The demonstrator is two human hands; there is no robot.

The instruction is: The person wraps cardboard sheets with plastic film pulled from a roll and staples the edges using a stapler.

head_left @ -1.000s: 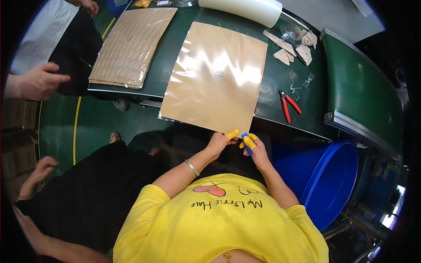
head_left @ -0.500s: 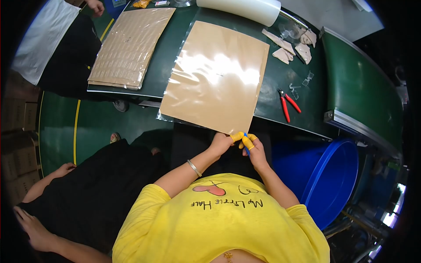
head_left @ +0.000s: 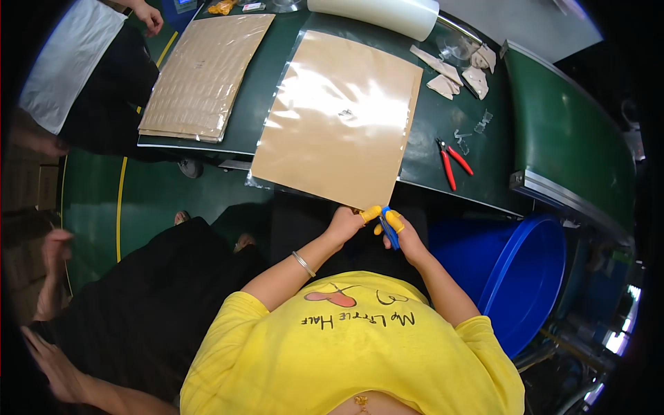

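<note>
Pinching the near corner of a film-covered brown sheet (head_left: 332, 145) with the left hand (head_left: 348, 225), yellow cot on the thumb, underside fingers hidden; right hand (head_left: 407, 241) grips a slim blue tool (head_left: 391, 234), also cotted in yellow, tool end close to that corner, contact unclear. Step in hand looks like tool work at 1 corner; next move seems to call for a firm pinch and small, controlled tool strokes. Sheet is flat, stiff-looking, near rectangular, glossy, clear film sticking out at left; lies on the smooth green table (head_left: 423, 155), near edge jutting past it. To the right: red-handled cutters (head_left: 448, 166), jagged clear plastic scraps (head_left: 483, 122), crumpled beige pieces (head_left: 443, 86). Round blue bin (head_left: 477, 252) below them. Far side: thick, milky film roll (head_left: 377, 15). Left: stack of brown sheets (head_left: 207, 76) in wrinkled, shiny clear wrap.
</note>
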